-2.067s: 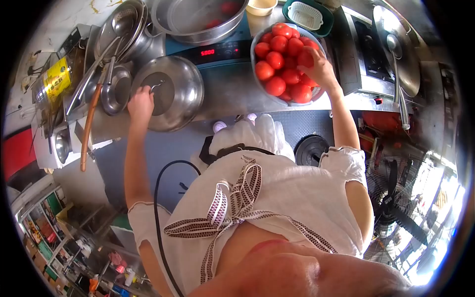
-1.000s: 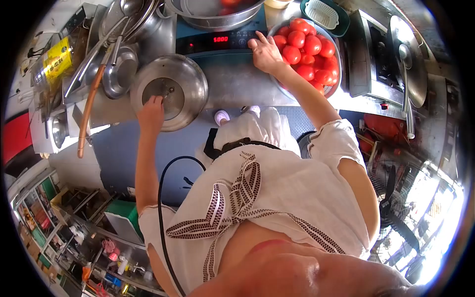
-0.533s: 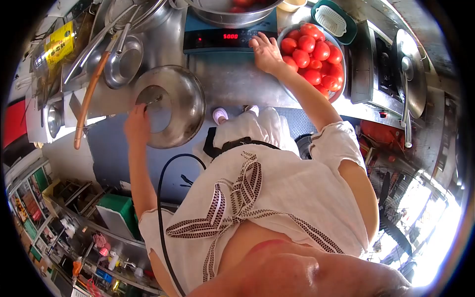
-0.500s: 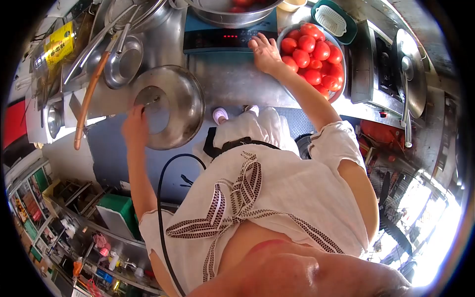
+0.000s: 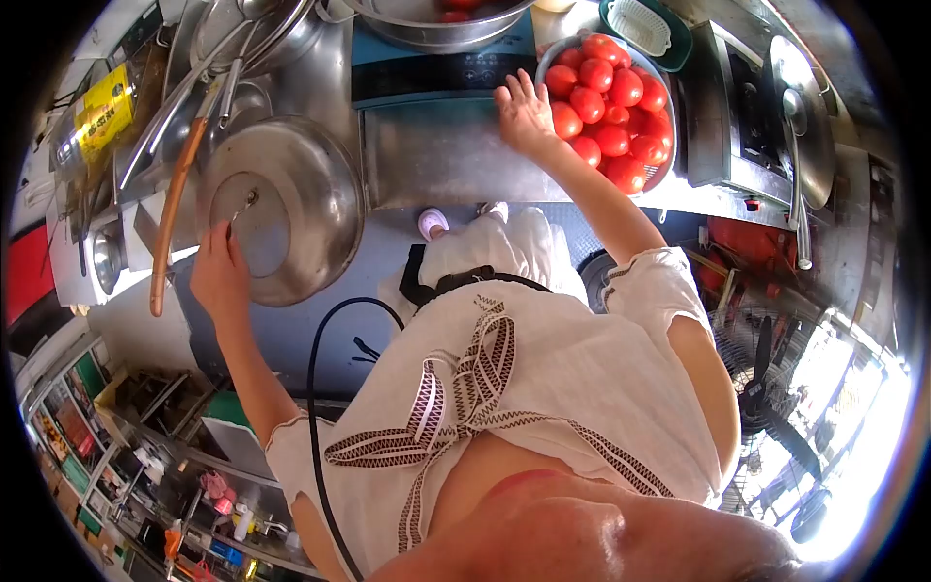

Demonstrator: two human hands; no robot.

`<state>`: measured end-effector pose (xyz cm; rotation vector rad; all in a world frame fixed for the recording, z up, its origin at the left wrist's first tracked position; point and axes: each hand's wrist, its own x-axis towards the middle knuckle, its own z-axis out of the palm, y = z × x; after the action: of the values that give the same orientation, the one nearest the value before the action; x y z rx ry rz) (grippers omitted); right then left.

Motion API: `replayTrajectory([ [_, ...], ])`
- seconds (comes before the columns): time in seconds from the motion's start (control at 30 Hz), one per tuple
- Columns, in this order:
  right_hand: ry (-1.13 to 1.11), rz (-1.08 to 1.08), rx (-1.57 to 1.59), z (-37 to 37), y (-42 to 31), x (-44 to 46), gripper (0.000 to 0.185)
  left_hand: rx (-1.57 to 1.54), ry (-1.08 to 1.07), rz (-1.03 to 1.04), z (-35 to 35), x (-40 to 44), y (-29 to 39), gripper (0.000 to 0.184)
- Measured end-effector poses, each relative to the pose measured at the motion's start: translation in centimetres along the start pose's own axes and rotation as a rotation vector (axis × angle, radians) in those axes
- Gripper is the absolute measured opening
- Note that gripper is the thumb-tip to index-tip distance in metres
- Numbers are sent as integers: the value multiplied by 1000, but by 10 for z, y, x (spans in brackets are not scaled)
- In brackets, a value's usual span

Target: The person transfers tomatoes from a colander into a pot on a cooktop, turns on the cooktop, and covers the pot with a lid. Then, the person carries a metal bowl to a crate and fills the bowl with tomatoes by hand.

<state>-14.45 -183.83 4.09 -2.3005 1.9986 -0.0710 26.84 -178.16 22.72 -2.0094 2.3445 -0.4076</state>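
A round steel lid [image 5: 315, 209] hangs over the counter's left front edge, and my left hand [image 5: 221, 269] is closed on its small handle. My right hand [image 5: 527, 114], fingers apart and holding nothing, is between the lower right corner of the blue induction cooker [image 5: 417, 80] and the basket. The cooker's display is dark. On the cooker stands a large steel pot [image 5: 441, 34] with red tomatoes inside. The grey basket [image 5: 671, 155] beside my right hand is heaped with tomatoes [image 5: 612, 140].
At the left are a wooden-handled tool [image 5: 178, 199], ladles and strainers, and a bottle with a yellow label [image 5: 103, 112]. A green basin [image 5: 676, 44] is behind the tomatoes. A gas stove [image 5: 734, 116] and a wok [image 5: 815, 145] stand right. A fan [image 5: 761, 388] is behind.
My left hand has carried the lid left. My right hand has gone from the tomatoes to the cooker's corner and slightly off it. The cooker's red digits have gone out.
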Motion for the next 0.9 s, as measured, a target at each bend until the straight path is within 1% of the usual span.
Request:
replayTrajectory([
  [0.1, -33, 15, -78, -4, -1, 6, 29, -19, 50, 28, -5, 3, -1, 17],
  [0.17, -48, 13, -134, 1, -2, 13, 29, -58, 102, -1, -4, 4, -9, 19],
  [0.3, -77, 42, -103, 18, -1, 20, 28, -61, 126, -4, 1, 6, -27, 19],
  [0.4, -40, 45, -119, 18, -1, 20, 27, -43, 107, -33, 2, 8, -34, 18],
  [0.5, -54, 42, -45, 15, 0, 21, 28, -43, 164, -9, 5, 11, -39, 19],
  [0.57, 56, -39, -21, 20, -3, 21, 30, -21, 168, -1, 5, 14, -40, 19],
  [0.6, 59, -58, -8, 15, -8, 21, 32, -22, 166, 2, 7, 16, -43, 19],
  [0.67, 34, -50, -17, 15, -15, 23, 33, -31, 203, 49, 12, 22, -45, 18],
  [0.73, -19, -19, -15, 20, -18, 26, 35, -35, 172, 42, 16, 29, -44, 18],
  [0.77, -18, -15, -14, 21, -18, 26, 35, -42, 141, 31, 18, 32, -43, 17],
  [0.9, 17, 0, 41, 15, -22, 21, 38, -88, 154, 21, 30, 44, -37, 17],
])
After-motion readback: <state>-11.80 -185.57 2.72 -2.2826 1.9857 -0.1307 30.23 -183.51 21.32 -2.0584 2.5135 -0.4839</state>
